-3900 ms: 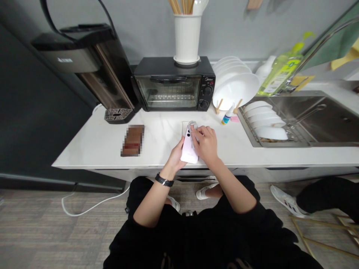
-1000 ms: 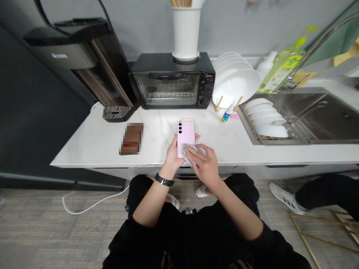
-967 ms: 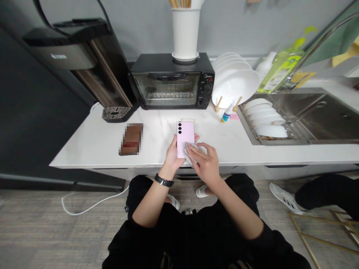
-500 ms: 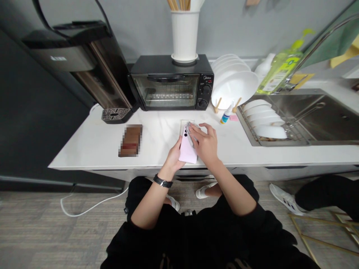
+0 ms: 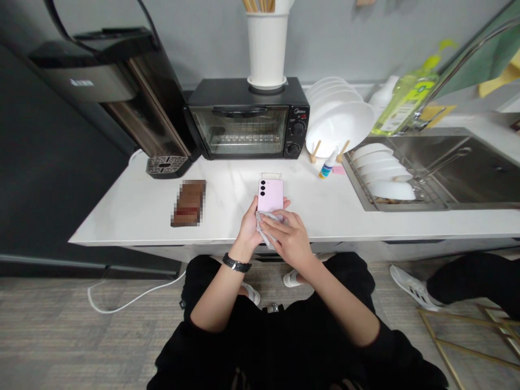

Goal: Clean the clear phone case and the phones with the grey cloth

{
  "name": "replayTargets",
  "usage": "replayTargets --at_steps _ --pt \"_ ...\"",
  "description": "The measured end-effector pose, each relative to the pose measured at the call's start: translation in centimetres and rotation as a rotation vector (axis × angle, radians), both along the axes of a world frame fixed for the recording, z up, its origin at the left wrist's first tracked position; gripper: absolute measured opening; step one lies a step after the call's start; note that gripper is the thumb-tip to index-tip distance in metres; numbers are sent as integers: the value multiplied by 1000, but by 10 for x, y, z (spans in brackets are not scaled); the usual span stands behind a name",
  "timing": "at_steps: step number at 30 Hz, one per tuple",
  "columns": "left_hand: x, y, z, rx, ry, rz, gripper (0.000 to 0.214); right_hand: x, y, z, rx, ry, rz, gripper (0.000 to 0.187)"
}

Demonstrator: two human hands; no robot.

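Observation:
My left hand (image 5: 246, 230) grips a pink phone (image 5: 270, 196) from below, back side up, its three camera lenses at the far end, just above the white counter (image 5: 134, 208). My right hand (image 5: 289, 240) is closed on a small grey cloth (image 5: 263, 226) and presses it against the near end of the phone. A clear phone case (image 5: 271, 175) lies on the counter just beyond the phone. A black watch sits on my left wrist.
A black toaster oven (image 5: 247, 119) with a white utensil holder (image 5: 266, 46) stands at the back. A brown object (image 5: 189, 203) lies left. A small spray bottle (image 5: 328, 164), white plates (image 5: 339, 122), a sink rack with bowls (image 5: 384, 176) are right. Another person's leg and shoe (image 5: 414, 290) show at lower right.
My right hand with the cloth has slid from the far end of the phone back to its near end. The phone's camera lenses are uncovered again.

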State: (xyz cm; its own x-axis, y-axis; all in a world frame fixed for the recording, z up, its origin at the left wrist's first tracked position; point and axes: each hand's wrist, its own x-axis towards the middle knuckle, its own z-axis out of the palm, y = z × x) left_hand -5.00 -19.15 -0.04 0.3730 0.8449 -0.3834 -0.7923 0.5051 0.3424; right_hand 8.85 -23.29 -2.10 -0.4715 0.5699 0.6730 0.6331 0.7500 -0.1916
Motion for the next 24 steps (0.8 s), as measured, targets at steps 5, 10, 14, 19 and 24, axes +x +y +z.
replayTargets --at_steps 5,10,14,19,24 --pt "-1 2 -4 72 0 23 71 22 -5 -5 -3 25 -47 37" --pt "2 2 -3 36 47 71 56 37 28 2 -21 57 -205 30" --pt "0 1 -2 46 86 -21 48 31 59 11 -26 78 -267 31" --pt "0 3 -2 2 92 6 39 12 72 19 -30 108 -243 31" --pt "4 5 -2 -41 75 91 36 2 57 14 -57 89 -160 30"
